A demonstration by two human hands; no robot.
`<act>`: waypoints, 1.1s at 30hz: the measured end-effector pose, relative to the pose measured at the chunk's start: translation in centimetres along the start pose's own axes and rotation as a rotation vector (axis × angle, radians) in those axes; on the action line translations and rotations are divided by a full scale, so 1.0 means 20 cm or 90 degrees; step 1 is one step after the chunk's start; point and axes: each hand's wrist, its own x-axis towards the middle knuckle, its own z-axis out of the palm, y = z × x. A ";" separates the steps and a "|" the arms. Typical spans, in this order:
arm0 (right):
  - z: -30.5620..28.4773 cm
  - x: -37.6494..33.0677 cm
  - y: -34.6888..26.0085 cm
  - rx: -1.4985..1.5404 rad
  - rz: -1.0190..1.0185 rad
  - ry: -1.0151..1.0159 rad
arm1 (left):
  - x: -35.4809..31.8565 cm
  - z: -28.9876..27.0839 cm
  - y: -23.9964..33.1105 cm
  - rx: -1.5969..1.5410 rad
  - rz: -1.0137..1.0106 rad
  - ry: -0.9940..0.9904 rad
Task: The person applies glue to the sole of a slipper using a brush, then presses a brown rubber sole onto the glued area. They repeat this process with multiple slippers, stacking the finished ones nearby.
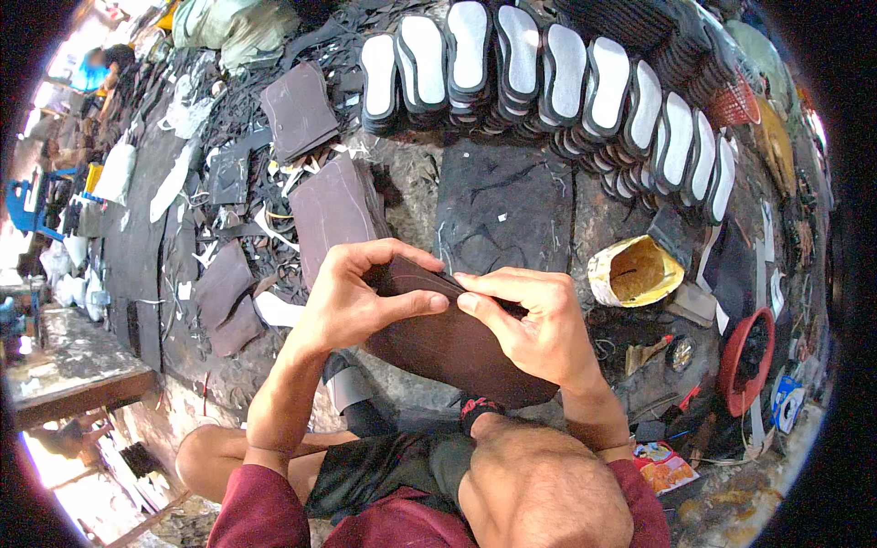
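Up above my lap I hold a dark brown sheet of leather-like material [448,352], which hangs below my fingers toward my knees. Its top edge looks layered, as if more than one sheet lies together. Thumb and fingers of my left hand [352,297] close on the upper left part of it. At the same top edge, my right hand [539,315] pinches it between thumb and fingertips, close beside the left fingertips. Just beyond my left hand lies a stack of similar brown sheets [329,215], with another brown stack [299,110] farther off.
Stacked shoe soles with white tops [562,73] curve across the far side. A black mat [502,219] lies before me. To the right are a yellowish open container [635,272] and a red basin [744,361]. Dark scraps [242,169] litter the left; a wooden bench [82,388] stands there.
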 end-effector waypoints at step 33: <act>-0.12 0.15 0.25 0.113 0.179 -0.153 | -0.16 -0.23 -0.56 -0.376 -0.049 0.042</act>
